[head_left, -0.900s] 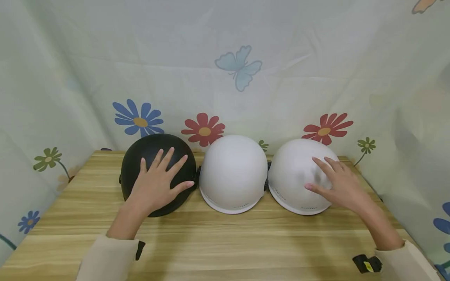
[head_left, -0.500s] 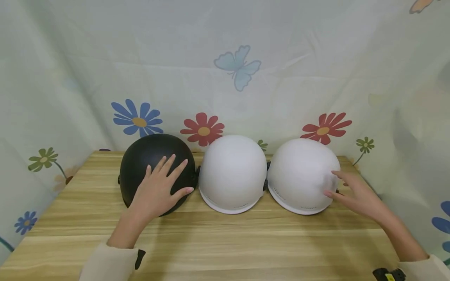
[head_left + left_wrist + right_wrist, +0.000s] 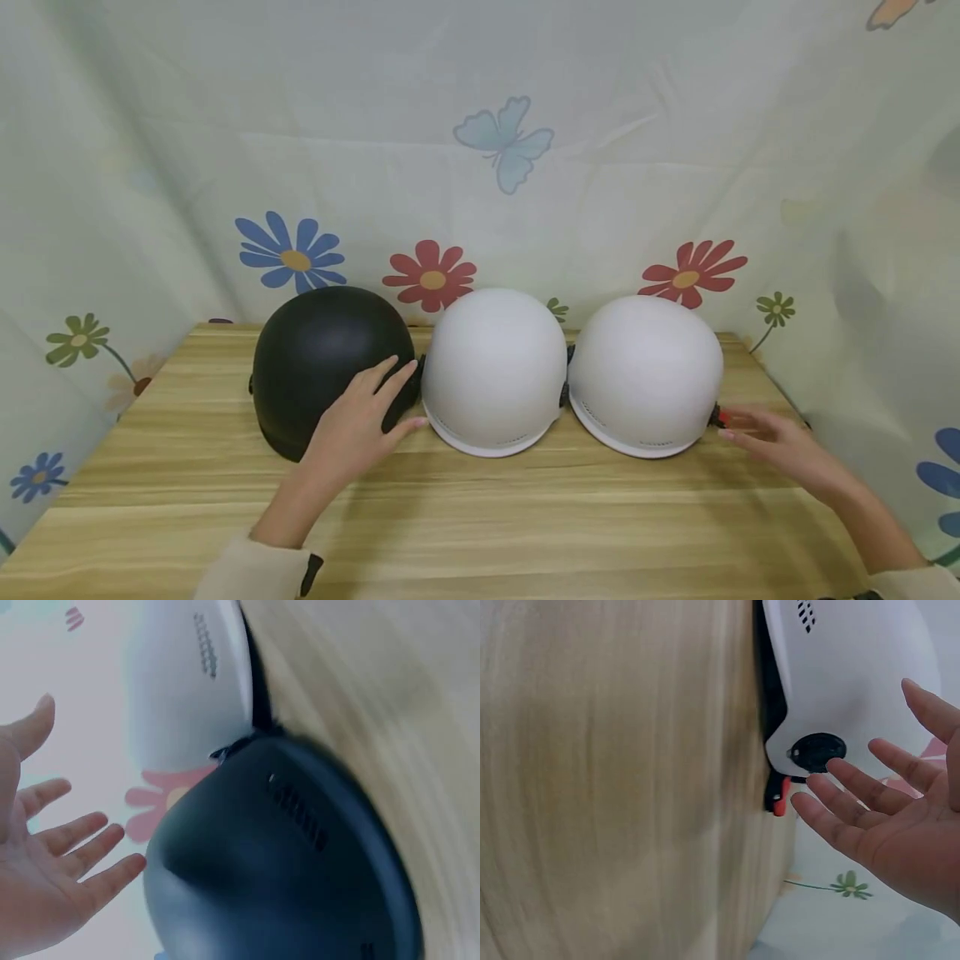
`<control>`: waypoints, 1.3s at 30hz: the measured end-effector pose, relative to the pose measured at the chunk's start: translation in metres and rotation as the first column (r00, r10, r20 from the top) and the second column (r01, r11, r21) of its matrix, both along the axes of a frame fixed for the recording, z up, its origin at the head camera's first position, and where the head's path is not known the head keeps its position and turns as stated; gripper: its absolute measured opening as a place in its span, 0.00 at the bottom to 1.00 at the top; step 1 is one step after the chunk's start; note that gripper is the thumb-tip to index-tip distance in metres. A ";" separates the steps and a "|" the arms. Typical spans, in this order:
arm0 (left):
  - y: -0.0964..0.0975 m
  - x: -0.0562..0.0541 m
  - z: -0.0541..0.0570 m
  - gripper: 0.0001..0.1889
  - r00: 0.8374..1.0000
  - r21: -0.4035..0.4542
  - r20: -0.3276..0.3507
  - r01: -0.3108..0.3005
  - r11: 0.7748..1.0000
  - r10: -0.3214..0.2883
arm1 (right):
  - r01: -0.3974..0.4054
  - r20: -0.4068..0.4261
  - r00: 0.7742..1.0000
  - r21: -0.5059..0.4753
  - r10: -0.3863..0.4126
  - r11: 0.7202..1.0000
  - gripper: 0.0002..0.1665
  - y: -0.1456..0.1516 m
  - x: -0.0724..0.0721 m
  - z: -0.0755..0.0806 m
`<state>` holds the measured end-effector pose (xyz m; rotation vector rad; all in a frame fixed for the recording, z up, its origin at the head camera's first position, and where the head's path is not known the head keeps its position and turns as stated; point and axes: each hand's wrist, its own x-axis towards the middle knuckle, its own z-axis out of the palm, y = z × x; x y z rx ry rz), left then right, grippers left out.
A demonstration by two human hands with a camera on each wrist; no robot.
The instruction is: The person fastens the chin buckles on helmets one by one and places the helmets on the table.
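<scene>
At the bottom of the head view, nearest to you, is the wooden table [image 3: 480, 533]. Low and left of the centre, your left hand [image 3: 351, 429] has its fingers wide and holds nothing; it is in front of the black helmet [image 3: 322, 342], but I cannot tell if it touches. At the lower right, your right hand [image 3: 787, 450] is loosely extended, also holding nothing, with fingertips near the red clip [image 3: 781, 798] of the right white helmet [image 3: 645, 367]. The middle white helmet [image 3: 495, 367] stands at the centre, between the other two. Behind them hangs a flowered curtain [image 3: 360, 175].
</scene>
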<state>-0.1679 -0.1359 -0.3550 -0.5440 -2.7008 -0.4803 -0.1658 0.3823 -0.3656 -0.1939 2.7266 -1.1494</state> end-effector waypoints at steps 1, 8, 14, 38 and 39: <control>0.002 0.000 -0.002 0.38 1.000 0.018 -0.009 0.002 1.000 -0.002 | 0.006 0.012 1.000 -0.019 -0.006 1.000 0.35 0.001 0.000 -0.002; 0.021 -0.001 -0.014 0.34 0.997 0.132 -0.059 0.053 0.990 -0.046 | 0.040 0.083 0.996 -0.139 -0.029 0.989 0.36 0.007 -0.004 -0.015; 0.038 -0.005 -0.014 0.31 0.992 0.227 -0.018 0.125 0.966 -0.124 | 0.098 0.149 0.987 -0.285 -0.056 0.954 0.39 0.008 -0.012 -0.020; 0.115 -0.027 -0.011 0.30 0.806 0.554 0.271 0.316 0.770 -0.526 | 0.184 0.221 0.972 -0.504 -0.080 0.844 0.31 0.015 -0.029 -0.036; 0.118 -0.027 -0.011 0.30 0.801 0.559 0.283 0.309 0.769 -0.528 | 0.195 0.230 0.969 -0.508 -0.086 0.839 0.30 0.015 -0.029 -0.036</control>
